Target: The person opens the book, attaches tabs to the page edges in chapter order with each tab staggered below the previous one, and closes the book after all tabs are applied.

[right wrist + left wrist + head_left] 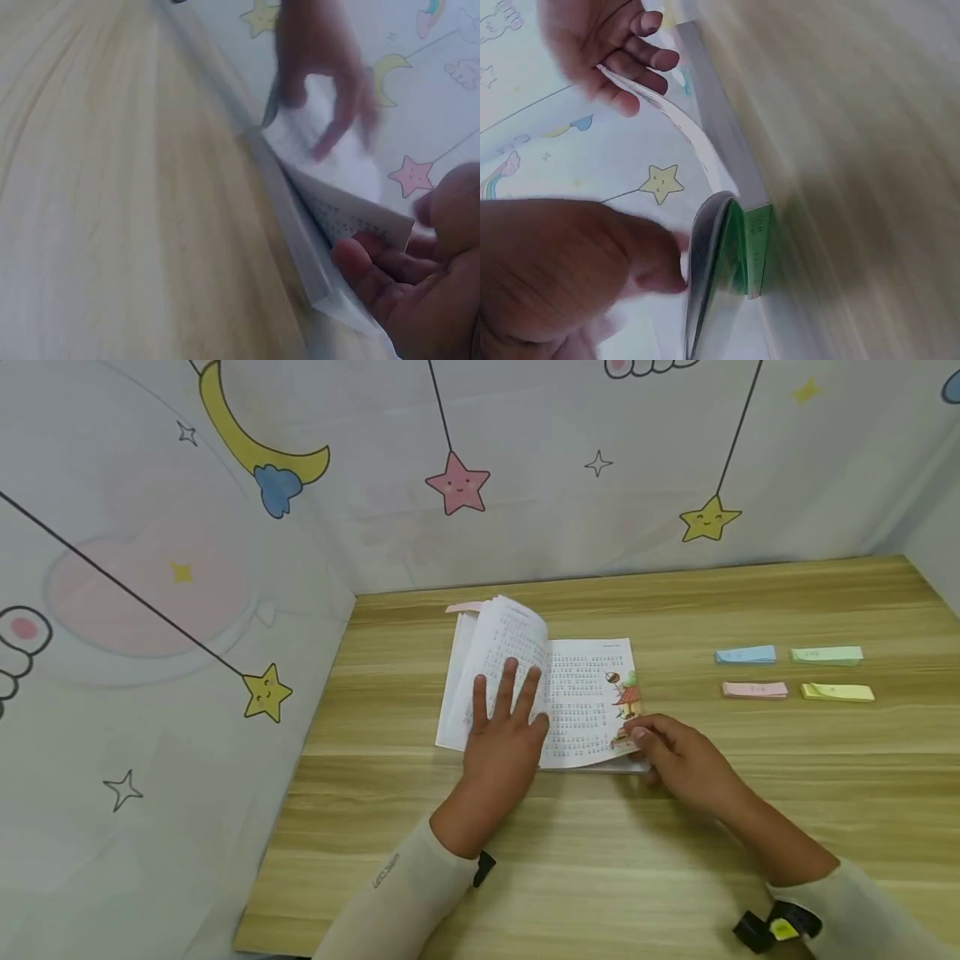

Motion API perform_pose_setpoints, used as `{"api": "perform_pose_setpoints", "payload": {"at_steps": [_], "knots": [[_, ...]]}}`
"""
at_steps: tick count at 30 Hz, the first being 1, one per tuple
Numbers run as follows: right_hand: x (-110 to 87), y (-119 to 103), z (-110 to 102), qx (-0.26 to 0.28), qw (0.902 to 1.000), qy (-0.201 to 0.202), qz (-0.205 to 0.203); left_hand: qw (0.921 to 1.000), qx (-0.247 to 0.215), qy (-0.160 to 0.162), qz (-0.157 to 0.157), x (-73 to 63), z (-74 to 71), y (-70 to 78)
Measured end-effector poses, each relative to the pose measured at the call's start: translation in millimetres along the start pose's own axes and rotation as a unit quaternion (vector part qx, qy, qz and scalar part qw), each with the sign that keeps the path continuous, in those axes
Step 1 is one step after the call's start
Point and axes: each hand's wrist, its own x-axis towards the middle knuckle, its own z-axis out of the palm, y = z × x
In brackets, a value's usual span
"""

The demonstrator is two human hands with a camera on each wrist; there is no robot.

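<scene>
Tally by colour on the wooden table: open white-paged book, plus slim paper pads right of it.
Open white-paged paper book: 1
Slim rectangular blue paper pad: 1
Slim rectangular green paper pad: 1
Slim rectangular pink paper pad: 1
Slim rectangular yellow paper pad: 1
Total: 5

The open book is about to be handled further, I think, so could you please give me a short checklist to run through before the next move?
1. Book lying open on the table: ok.
2. Left hand over the left-hand pages, fingers spread: ok.
3. Left-hand pages lying flat: not ok, they curl up.
4. Right hand pinching the right-hand page near its lower corner: ok.
5. Only one leaf pinched: cannot tell.
6. Blue strip, green strip, pink strip and yellow strip apart from the book: ok.
</scene>
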Motion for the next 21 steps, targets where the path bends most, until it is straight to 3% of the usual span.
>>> {"api": "perform_pose_setpoints", "payload": {"at_steps": [4, 6, 10, 16, 21], "knots": [[3.7, -2.3, -3.8, 0.114, 0.9921, -0.006, 0.052, 0.9952, -0.044, -0.043, 0.077, -1.1, 1.3, 0.5], [5.3, -3.3, -4.3, 0.139, 0.9883, 0.000, 0.062, 0.9922, -0.068, -0.057, 0.087, -1.3, 3.3, 1.8], [9.3, -5.4, -1.1, 0.148, 0.9865, 0.021, 0.067, 0.9935, -0.076, -0.054, 0.066, 0.7, 7.3, 5.4], [18.4, -5.1, 7.2, 0.129, 0.9868, 0.045, 0.087, 0.9958, -0.081, -0.015, 0.040, 3.7, 10.9, 5.8], [20.5, -1.2, 8.4, 0.089, 0.9904, 0.056, 0.090, 0.9916, -0.124, -0.035, 0.014, 1.8, 10.4, -1.5]]}}
